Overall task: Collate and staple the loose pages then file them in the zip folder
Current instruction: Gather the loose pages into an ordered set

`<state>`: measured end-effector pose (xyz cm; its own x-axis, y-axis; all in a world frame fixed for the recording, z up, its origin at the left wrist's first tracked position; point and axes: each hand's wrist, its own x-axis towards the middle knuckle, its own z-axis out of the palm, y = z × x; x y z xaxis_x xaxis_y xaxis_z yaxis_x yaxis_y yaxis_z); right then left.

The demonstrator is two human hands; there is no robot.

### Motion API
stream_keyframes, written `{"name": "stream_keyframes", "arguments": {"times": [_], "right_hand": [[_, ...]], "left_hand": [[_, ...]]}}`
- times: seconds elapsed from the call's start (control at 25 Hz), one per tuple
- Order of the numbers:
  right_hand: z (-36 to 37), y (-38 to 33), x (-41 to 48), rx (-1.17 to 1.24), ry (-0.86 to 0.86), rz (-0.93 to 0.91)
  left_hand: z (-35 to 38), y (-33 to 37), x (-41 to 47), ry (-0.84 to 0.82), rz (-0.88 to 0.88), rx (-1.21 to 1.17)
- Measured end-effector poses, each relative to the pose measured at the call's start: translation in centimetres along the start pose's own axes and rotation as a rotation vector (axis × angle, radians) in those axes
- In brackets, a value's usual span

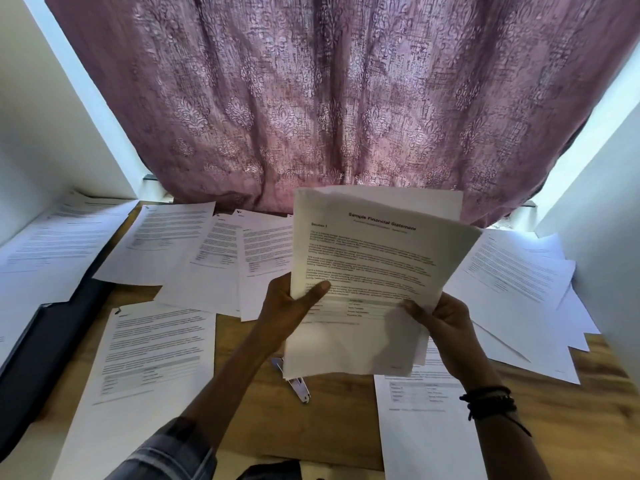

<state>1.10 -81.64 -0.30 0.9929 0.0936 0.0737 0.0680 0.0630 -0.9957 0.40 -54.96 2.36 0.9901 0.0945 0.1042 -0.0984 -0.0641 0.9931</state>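
Observation:
I hold a stack of printed pages [374, 268] upright above the wooden table [332, 420]; its top sheet is headed "Sample Financial Statement". My left hand [291, 310] grips the stack's left edge, thumb across the front. My right hand [446, 323] pinches the lower right edge. A stapler [298, 388] lies on the table just below the stack, partly hidden by it. Several loose printed pages [152, 358] lie spread over the table. A dark zip folder [45, 355] lies at the left, partly under sheets.
A pink patterned curtain [346, 98] hangs behind the table. White walls [595, 244] close in at both sides. More sheets [516, 282] overlap at the right, and one page [426, 431] lies near the front edge.

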Motion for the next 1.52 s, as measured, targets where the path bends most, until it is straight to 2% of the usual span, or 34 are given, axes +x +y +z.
{"name": "stream_keyframes", "arguments": {"times": [0.28,0.76,1.04,1.28,1.44,1.52], "right_hand": [[-0.6,0.6,0.1,-0.131,0.106,-0.05],[-0.1,2.6,0.2,-0.274,0.163,-0.074],[-0.3,3.9,0.5,-0.363,0.129,-0.032],[-0.1,2.7,0.5,-0.445,0.102,-0.071],[-0.5,2.2,0.2,-0.349,0.115,0.002],[-1.3,1.6,0.0,-0.294,0.065,0.058]], "left_hand": [[1.5,-0.3,0.3,0.033,0.134,0.097],[2.8,-2.0,0.0,0.054,0.091,0.059],[3.0,-2.7,-0.1,-0.049,0.015,-0.029],[2.9,-1.0,0.4,0.021,0.088,0.032],[2.5,-0.6,0.2,0.008,0.063,0.102],[2.4,-0.6,0.2,-0.005,0.034,0.104]]}}
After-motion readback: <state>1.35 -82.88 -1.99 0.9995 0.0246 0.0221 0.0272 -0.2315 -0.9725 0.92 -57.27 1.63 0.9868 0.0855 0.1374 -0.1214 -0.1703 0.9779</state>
